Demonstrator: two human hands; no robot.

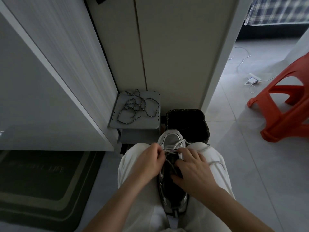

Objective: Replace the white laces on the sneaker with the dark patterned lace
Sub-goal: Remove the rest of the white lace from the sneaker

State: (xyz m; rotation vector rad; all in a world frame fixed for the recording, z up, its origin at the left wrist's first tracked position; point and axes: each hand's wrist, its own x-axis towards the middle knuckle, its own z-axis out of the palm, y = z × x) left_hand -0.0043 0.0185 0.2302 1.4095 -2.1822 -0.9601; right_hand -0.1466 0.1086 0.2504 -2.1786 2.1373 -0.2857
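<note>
Working w/ sneaker (172, 141) wedged btwn the thighs, toe to 12 o'clock, heel to 6. Prob. for steadiness and to free both hands for the lacing.

Pinching a strand of the white laces (175, 145) w/ left hand (148, 163), at approx 10 o'clock of the eyelet rows. Grip narrow, closed on the lace, seemingly ready to draw it out.

Bracing w/ right hand (194, 171) from 4 o'clock: fingers spread over the upper, thumb down by the dark opening. Grip wide, holding nothing as far as visible; no telling abt index tip & a second strand.

Judging by the eyelets: bare in upper rows, white strands only nr toe, so unlacing prob. partway.

Parked for later: dark patterned lace (135, 106), loose tangle on small grey surface (150, 121) at 11 o'clock, well apart from sneaker.

Also there: black bin (187, 118) just beyond toe at 12–1, orange stool (284, 114) at 2, doormat (41, 178) at 8.
</note>
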